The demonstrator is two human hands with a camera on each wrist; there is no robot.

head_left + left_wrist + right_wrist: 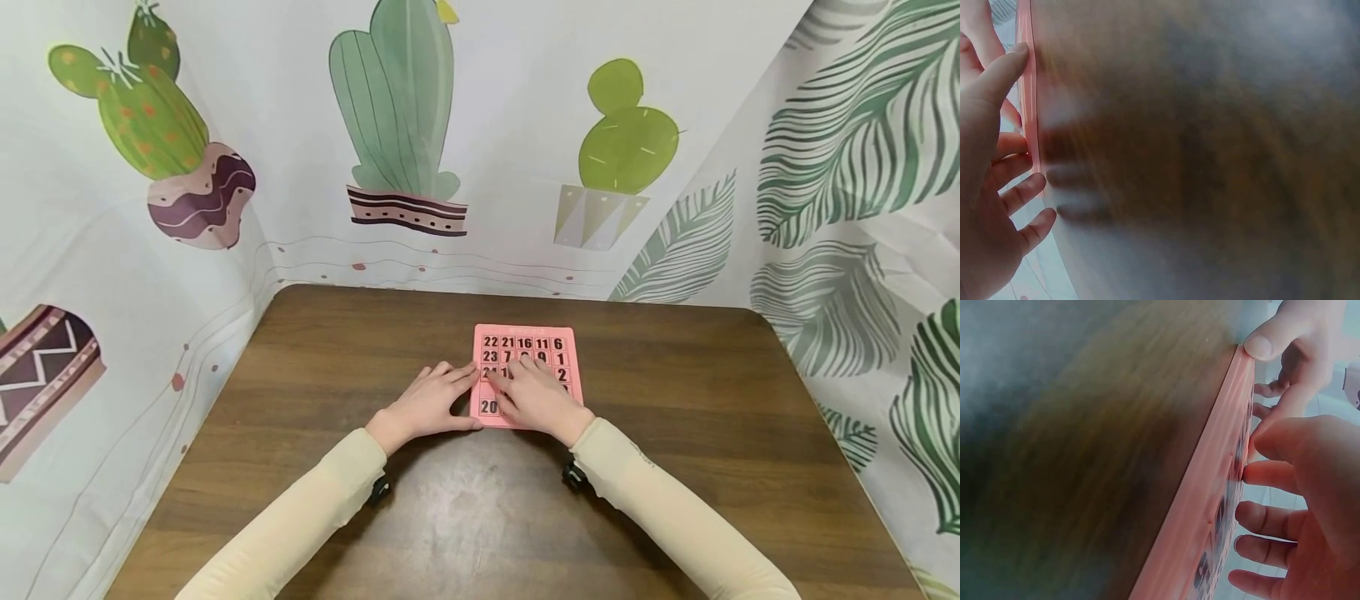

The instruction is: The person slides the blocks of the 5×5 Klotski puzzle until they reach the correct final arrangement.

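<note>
A pink number slide puzzle lies flat on the table, its square tiles printed with black numerals. At its left side, my left hand touches the frame with extended fingers, the thumb by the near left corner. My right hand is over the lower middle of the puzzle, hiding several tiles. In the right wrist view, the index fingertip meets the tile face while the other fingers stay loosely extended. The left wrist view shows the puzzle's side edge beside the left thumb and fingers.
The dark brown wooden table stretches out around the puzzle on every side. Behind it hangs a white cloth printed with cacti and leaves. Dark wrist devices sit under both cream sleeves.
</note>
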